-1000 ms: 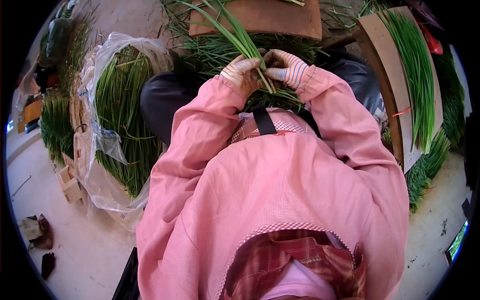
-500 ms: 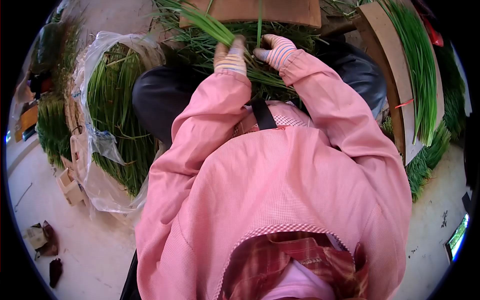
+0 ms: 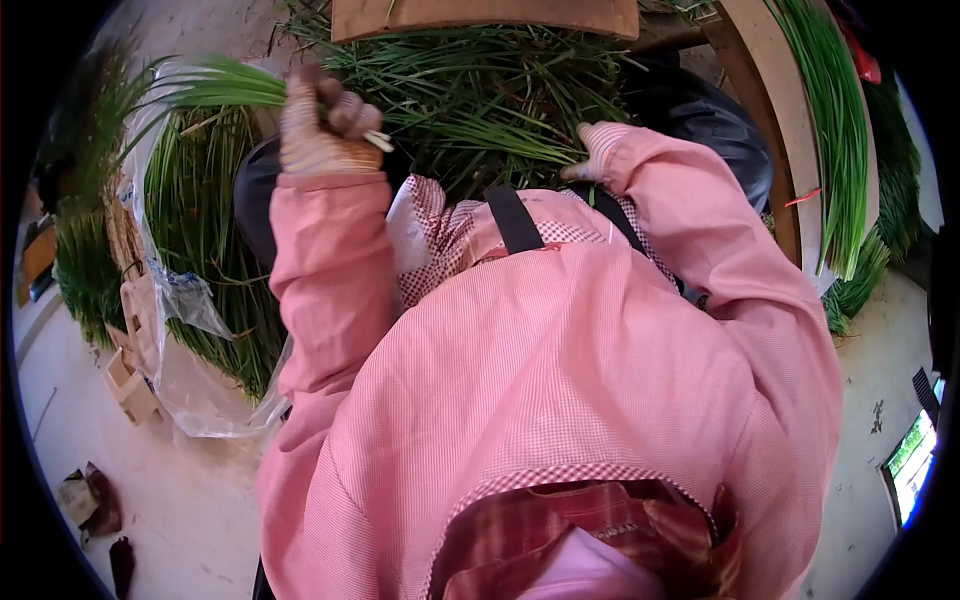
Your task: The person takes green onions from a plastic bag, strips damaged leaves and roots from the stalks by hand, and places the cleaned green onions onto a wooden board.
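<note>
My left hand [image 3: 325, 125], in a striped glove and somewhat blurred, is closed around a small bunch of green stalks [image 3: 225, 84]. The leaves point left over the plastic bag, and the pale cut ends stick out at the hand's right. My right hand [image 3: 598, 152], also gloved, is low at the right end of the loose green stalks [image 3: 500, 125] heaped in front of my lap. Its fingertips touch the heap's edge; whether they grip any stalks is hidden.
A clear plastic bag [image 3: 215, 415] of green stalks [image 3: 215, 200] stands at the left. A brown board [image 3: 480, 14] lies beyond the heap. On the right, a bench [image 3: 775, 130] bears a long green bunch [image 3: 825, 130] with a red tie.
My left hand has swung left from the middle with the bunch in it. My right hand has come away from it and lowered to the near edge of the heap.
</note>
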`<state>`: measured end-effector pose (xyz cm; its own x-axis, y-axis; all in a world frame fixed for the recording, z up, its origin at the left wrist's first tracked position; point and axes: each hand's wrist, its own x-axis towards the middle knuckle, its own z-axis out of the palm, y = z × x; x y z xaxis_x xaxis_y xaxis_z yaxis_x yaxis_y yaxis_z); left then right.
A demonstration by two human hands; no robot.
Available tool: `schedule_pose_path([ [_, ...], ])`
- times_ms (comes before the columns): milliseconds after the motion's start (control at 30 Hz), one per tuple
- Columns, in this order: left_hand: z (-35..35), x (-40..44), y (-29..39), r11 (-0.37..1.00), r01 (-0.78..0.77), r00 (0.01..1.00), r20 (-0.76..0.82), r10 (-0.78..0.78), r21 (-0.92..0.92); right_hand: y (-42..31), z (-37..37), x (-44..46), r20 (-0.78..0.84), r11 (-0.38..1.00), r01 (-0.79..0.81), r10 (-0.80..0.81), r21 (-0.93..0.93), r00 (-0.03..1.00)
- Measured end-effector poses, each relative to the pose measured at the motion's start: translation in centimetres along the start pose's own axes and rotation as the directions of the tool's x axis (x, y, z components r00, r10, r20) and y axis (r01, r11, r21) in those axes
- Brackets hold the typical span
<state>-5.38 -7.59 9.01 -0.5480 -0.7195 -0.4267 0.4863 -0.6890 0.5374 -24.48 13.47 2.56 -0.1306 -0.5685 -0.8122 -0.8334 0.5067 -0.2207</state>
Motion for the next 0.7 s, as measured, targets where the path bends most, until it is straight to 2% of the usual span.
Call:
schedule_pose_path([
  [67, -1.0, -0.5, -1.9, 0.984, 0.136, 0.988, 0.083, -0.126, -0.118, -0.3, 1.6, 1.4, 0.047, 0.996, -0.045, 0.048, -0.077, 0.998],
  [100, -0.6, -0.9, -2.3, 0.986, 0.134, 0.991, 0.033, -0.132, -0.099, -0.2, 2.1, 2.7, 0.061, 0.986, -0.047, 0.057, -0.159, 0.997],
  [133, -0.3, -1.1, -2.5, 0.988, 0.13, 0.991, -0.014, -0.132, -0.08, 0.6, 2.5, 3.4, 0.053, 0.985, -0.041, 0.05, -0.166, 0.997],
  [200, -0.4, -1.4, -1.8, 0.993, 0.1, 0.995, 0.025, -0.099, -0.067, 0.5, 1.4, 3.0, -0.04, 0.998, -0.028, 0.025, -0.063, 0.999],
  [267, -1.1, -1.2, -0.8, 0.996, 0.053, 0.929, 0.369, -0.024, -0.067, 0.8, -0.4, 0.7, -0.231, 0.997, 0.073, -0.076, -0.022, 0.97],
  [300, -1.0, -1.7, -0.4, 0.998, -0.003, 0.951, 0.307, 0.023, -0.064, 0.5, -1.4, -0.8, -0.367, 0.983, 0.17, -0.134, 0.068, 0.921],
  [333, -0.9, -2.0, -0.3, 0.998, -0.017, 0.947, 0.319, 0.038, -0.068, 0.3, -2.3, -1.6, -0.501, 0.95, 0.279, -0.176, 0.138, 0.848],
  [367, -0.9, -2.3, -0.4, 0.997, 0.007, 0.94, 0.34, 0.022, -0.082, 0.5, -2.8, -1.8, -0.467, 0.814, 0.304, -0.045, 0.496, 0.883],
  [400, -0.8, -2.4, -0.6, 0.995, 0.032, 0.932, 0.363, 0.004, -0.094, 1.0, -3.1, -2.0, -0.386, 0.555, 0.291, 0.059, 0.779, 0.921],
  [433, -0.9, -2.6, -0.9, 0.988, 0.105, 0.943, 0.327, -0.063, -0.11, 3.5, -2.2, 0.4, -0.527, 0.844, 0.29, -0.011, 0.451, 0.85],
  [467, -1.2, -2.6, -1.4, 0.974, 0.184, 0.917, 0.379, -0.123, -0.131, 3.4, -2.4, -0.3, -0.541, 0.847, 0.291, -0.004, 0.446, 0.841],
  [500, -1.0, -3.2, -2.0, 0.969, 0.201, 0.905, 0.405, -0.126, -0.146, 3.1, -2.9, -1.3, -0.315, 0.741, 0.163, 0.068, 0.651, 0.947],
  [533, -0.7, -3.9, -2.7, 0.964, 0.21, 0.895, 0.428, -0.122, -0.165, 2.8, -3.7, -2.1, -0.062, 0.609, -0.004, 0.087, 0.793, 0.994],
  [600, 0.2, -5.5, -3.5, 0.981, 0.19, 0.942, 0.286, -0.173, -0.032, 2.4, -4.2, -3.9, -0.151, 0.25, 0.139, 0.031, 0.958, 0.988],
  [667, 0.2, -6.3, -4.6, 0.981, 0.194, 0.969, 0.154, -0.195, 0.024, 2.3, -4.6, -4.9, -0.13, 0.097, 0.13, -0.013, 0.987, 0.991],
  [700, 0.6, -6.6, -5.3, 0.975, 0.201, 0.979, 0.017, -0.203, 0.09, 2.0, -4.5, -5.1, -0.157, 0.066, 0.16, -0.054, 0.985, 0.986],
])
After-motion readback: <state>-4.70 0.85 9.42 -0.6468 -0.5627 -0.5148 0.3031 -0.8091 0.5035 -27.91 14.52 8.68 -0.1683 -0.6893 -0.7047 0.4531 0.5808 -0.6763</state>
